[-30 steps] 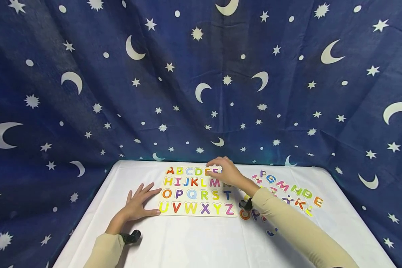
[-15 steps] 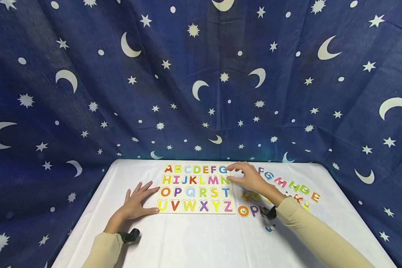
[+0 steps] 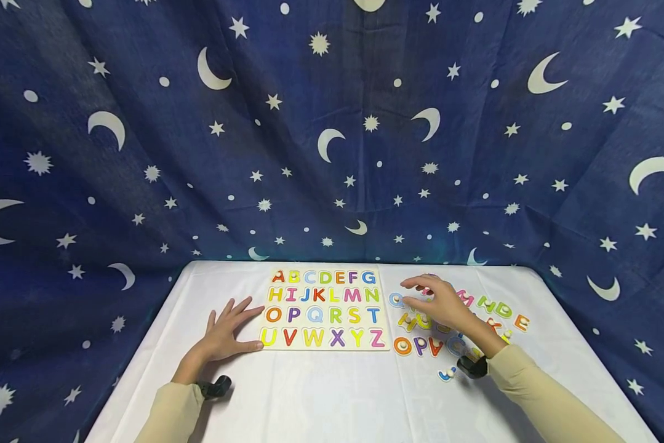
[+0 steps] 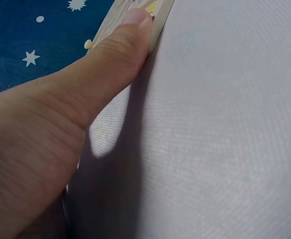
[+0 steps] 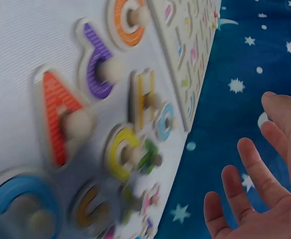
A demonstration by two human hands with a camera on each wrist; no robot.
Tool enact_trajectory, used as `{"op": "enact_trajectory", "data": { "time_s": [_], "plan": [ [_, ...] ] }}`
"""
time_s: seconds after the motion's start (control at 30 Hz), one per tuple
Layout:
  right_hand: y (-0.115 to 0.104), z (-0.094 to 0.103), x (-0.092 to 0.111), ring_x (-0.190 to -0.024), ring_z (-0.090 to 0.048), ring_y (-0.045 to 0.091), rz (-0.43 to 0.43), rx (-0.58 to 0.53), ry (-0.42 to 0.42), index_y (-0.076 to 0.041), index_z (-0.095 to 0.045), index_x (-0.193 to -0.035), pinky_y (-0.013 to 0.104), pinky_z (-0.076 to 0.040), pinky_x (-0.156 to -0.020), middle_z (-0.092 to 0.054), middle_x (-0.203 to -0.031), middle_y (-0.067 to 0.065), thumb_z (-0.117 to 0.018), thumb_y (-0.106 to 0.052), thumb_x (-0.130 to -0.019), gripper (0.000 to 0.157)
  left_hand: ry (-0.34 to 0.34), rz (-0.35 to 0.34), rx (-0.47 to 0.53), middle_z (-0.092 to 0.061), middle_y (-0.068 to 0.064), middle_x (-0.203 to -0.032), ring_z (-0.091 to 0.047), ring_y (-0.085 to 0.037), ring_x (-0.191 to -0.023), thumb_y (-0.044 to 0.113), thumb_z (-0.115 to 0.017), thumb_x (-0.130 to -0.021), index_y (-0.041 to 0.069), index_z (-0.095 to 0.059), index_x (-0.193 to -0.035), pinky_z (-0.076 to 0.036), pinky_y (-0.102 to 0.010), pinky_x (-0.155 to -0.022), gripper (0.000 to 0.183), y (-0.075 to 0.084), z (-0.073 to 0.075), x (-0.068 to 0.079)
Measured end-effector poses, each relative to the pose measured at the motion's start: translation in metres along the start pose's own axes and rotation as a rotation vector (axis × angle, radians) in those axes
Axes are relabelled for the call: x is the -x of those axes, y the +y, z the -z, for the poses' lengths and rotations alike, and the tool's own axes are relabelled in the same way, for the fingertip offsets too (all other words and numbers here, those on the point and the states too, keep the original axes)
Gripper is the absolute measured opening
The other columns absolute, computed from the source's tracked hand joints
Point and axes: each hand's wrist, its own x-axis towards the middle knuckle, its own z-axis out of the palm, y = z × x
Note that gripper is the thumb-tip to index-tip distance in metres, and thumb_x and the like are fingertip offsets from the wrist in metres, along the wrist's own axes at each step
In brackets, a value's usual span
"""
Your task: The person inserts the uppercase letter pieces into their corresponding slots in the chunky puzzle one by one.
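A pale wooden alphabet board lies on the white table in the head view, with knobs standing on its A and B. My left hand is at its left side, fingers spread and fairly straight. In the left wrist view the thumb presses on the board's corner. My right hand hovers over loose knobbed letters, fingers parted from the thumb and nothing between them. Among these letters are an orange O, a purple P and a light blue Q. The hand and forearm hide several others.
Beyond my right hand lie more loose letters, such as a green D and an orange E. A blue J sits nearer the front. A dark blue curtain with moons and stars hangs behind the white table.
My right hand has moved right, from above the board's top row to above the loose letters. My left hand has stayed at the board's left side.
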Motion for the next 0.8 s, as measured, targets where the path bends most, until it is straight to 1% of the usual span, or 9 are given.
{"op": "enact_trajectory", "data": {
  "time_s": [0.1,0.2,0.33,0.43,0.5,0.57,0.63,0.73,0.8],
  "plan": [
    [0.009,0.005,0.012,-0.102,-0.065,0.032,-0.012,0.032,0.012,-0.015,-0.074,-0.12,0.052,-0.056,-0.084,-0.072,-0.12,0.003,-0.082,-0.019,-0.089,0.033,0.002,0.0,0.01,-0.031,-0.018,-0.165,-0.009,-0.054,-0.152,0.055,-0.088,-0.074,0.021,-0.056,-0.149,0.007,-0.078,-0.114,0.089,0.001,0.001,0.0],
    [0.018,0.01,0.027,-0.098,-0.066,0.03,-0.039,0.053,0.022,-0.014,-0.074,-0.122,0.046,-0.058,-0.079,-0.074,-0.117,0.006,-0.083,-0.018,-0.089,0.034,0.005,0.001,0.014,-0.031,-0.018,-0.165,-0.009,-0.053,-0.152,0.054,-0.088,-0.073,0.021,-0.056,-0.149,0.007,-0.078,-0.114,0.088,0.002,0.001,0.0],
    [0.028,0.016,0.047,-0.092,-0.066,0.026,-0.11,0.055,0.029,-0.013,-0.073,-0.124,0.037,-0.059,-0.075,-0.074,-0.112,0.007,-0.083,-0.021,-0.089,0.037,0.006,0.008,0.01,-0.031,-0.019,-0.165,-0.008,-0.053,-0.153,0.054,-0.088,-0.074,0.022,-0.056,-0.149,0.007,-0.078,-0.114,0.088,0.002,0.001,0.001],
    [0.032,0.019,0.062,-0.094,-0.064,0.024,-0.166,0.062,0.044,-0.015,-0.074,-0.123,0.039,-0.057,-0.078,-0.074,-0.112,0.005,-0.084,-0.026,-0.088,0.038,0.003,0.01,0.008,-0.031,-0.019,-0.165,-0.008,-0.053,-0.153,0.054,-0.088,-0.074,0.021,-0.056,-0.149,0.007,-0.078,-0.114,0.088,0.003,0.001,0.002],
    [0.034,0.02,0.072,-0.096,-0.063,0.024,-0.186,0.08,0.059,-0.016,-0.074,-0.121,0.041,-0.055,-0.079,-0.073,-0.112,0.003,-0.085,-0.029,-0.087,0.038,0.002,0.008,0.009,-0.031,-0.019,-0.165,-0.008,-0.054,-0.152,0.053,-0.088,-0.074,0.021,-0.056,-0.149,0.007,-0.078,-0.114,0.088,0.004,0.001,0.002],
    [0.037,0.02,0.081,-0.095,-0.062,0.024,-0.184,0.096,0.076,-0.016,-0.076,-0.12,0.042,-0.054,-0.078,-0.073,-0.111,0.003,-0.085,-0.03,-0.086,0.037,0.004,0.005,0.01,-0.031,-0.02,-0.165,-0.008,-0.054,-0.152,0.053,-0.088,-0.074,0.021,-0.056,-0.149,0.007,-0.078,-0.114,0.088,0.004,0.001,0.002],
    [0.039,0.02,0.09,-0.093,-0.06,0.021,-0.178,0.12,0.1,-0.016,-0.077,-0.116,0.038,-0.051,-0.076,-0.073,-0.108,0.001,-0.087,-0.03,-0.085,0.035,0.007,0.003,0.01,-0.031,-0.02,-0.165,-0.008,-0.054,-0.152,0.053,-0.088,-0.074,0.021,-0.056,-0.149,0.007,-0.078,-0.114,0.087,0.004,0.002,0.002],
    [0.042,0.019,0.1,-0.085,-0.051,0.017,-0.171,0.147,0.132,-0.017,-0.079,-0.11,0.031,-0.043,-0.07,-0.071,-0.099,-0.002,-0.089,-0.026,-0.082,0.032,0.01,-0.001,0.009,-0.031,-0.02,-0.165,-0.009,-0.054,-0.152,0.053,-0.088,-0.074,0.021,-0.056,-0.148,0.006,-0.079,-0.113,0.087,0.003,0.002,0.002],
    [0.045,0.019,0.105,-0.084,-0.048,0.014,-0.173,0.156,0.146,-0.018,-0.08,-0.106,0.029,-0.04,-0.068,-0.069,-0.096,-0.004,-0.09,-0.026,-0.08,0.03,0.01,-0.004,0.008,-0.032,-0.02,-0.165,-0.009,-0.054,-0.152,0.053,-0.088,-0.074,0.021,-0.056,-0.148,0.006,-0.079,-0.113,0.087,0.003,0.002,0.002]
  ]
}}
